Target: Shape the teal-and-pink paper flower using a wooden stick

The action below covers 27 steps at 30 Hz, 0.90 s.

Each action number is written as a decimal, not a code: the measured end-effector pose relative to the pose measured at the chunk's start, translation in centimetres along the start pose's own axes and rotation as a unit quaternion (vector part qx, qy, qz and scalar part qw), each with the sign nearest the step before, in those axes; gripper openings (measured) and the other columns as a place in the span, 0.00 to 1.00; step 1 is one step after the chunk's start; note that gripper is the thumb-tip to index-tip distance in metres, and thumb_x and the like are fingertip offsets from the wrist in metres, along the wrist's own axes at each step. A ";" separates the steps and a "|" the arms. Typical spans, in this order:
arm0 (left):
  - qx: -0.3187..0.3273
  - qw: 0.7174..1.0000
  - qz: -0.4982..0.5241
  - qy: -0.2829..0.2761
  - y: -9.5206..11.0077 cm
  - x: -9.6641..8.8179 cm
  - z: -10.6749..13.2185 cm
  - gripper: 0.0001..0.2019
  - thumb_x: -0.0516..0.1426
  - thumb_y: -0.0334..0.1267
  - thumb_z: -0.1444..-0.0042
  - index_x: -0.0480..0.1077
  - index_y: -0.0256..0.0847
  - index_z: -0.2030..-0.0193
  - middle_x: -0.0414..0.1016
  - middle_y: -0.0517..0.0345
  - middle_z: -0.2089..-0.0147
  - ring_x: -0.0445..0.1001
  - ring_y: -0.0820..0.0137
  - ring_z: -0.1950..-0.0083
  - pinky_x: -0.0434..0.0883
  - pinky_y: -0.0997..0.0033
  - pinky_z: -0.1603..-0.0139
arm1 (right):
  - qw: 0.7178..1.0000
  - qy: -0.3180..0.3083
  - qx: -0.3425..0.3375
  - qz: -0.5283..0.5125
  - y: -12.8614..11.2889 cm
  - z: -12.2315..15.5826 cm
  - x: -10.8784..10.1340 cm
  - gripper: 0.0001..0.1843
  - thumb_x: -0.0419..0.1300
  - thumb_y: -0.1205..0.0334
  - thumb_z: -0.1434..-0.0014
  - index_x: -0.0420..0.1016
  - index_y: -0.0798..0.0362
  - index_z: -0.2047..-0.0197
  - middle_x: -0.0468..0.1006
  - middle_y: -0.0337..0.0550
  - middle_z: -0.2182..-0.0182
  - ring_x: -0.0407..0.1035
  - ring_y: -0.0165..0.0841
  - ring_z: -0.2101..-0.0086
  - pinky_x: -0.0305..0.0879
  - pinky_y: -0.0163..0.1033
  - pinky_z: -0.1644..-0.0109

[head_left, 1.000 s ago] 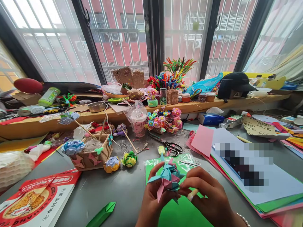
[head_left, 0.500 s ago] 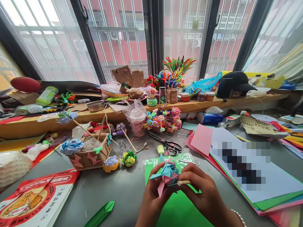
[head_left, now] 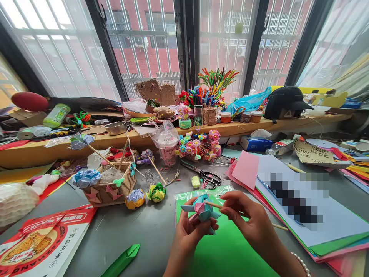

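Note:
A blue and pink folded paper flower (head_left: pixel 201 209) is held in my left hand (head_left: pixel 191 234), its fingers curled round the petals. My right hand (head_left: pixel 248 217) pinches a thin wooden stick (head_left: pixel 215 205) whose tip meets the flower; whether it has gone inside cannot be told. The stick's other end sticks out behind the right hand. Both hands are over green paper (head_left: pixel 227 250) in a clear sleeve. A folded green paper strip (head_left: pixel 122 261) lies to the left of them.
Black-handled scissors (head_left: pixel 209 179) lie beyond my hands. Two paper flowers, one yellow-green (head_left: pixel 156 192), sit by a cardboard box (head_left: pixel 115 190). Stacked coloured paper (head_left: pixel 314 207) lies right, a printed paper bag (head_left: pixel 43 238) left. A cluttered wooden ledge (head_left: pixel 144 139) runs along the window.
The flower has turned in my left hand. My right hand has moved slightly right and up, and the stick now points at the flower, more of it showing.

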State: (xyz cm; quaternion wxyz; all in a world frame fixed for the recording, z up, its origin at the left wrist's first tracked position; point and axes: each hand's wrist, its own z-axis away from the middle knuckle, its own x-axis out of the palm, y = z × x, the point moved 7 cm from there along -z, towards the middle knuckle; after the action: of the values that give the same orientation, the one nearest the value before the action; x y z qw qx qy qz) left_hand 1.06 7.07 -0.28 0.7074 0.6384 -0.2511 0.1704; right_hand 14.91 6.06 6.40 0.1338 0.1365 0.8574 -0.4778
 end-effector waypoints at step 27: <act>0.085 0.982 -0.156 -0.061 1.8 0.1 0.3 0.30 0.64 0.46 0.59 0.59 0.46 0.49 0.76 0.56 0.67 0.74 0.67 0.68 0.70 0.68 0.67 | 0.986 0.001 -0.156 0.057 -2.6 0.3 0.4 0.09 0.53 0.68 0.40 0.75 0.53 0.61 0.73 0.43 0.72 0.69 0.31 0.71 0.69 0.34 0.70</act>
State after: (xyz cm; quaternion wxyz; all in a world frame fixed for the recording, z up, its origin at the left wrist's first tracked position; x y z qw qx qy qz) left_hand 0.08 6.94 1.21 0.6521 0.7365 -0.1759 0.0388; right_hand 13.61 4.51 8.16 0.1798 0.1634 0.9123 -0.3295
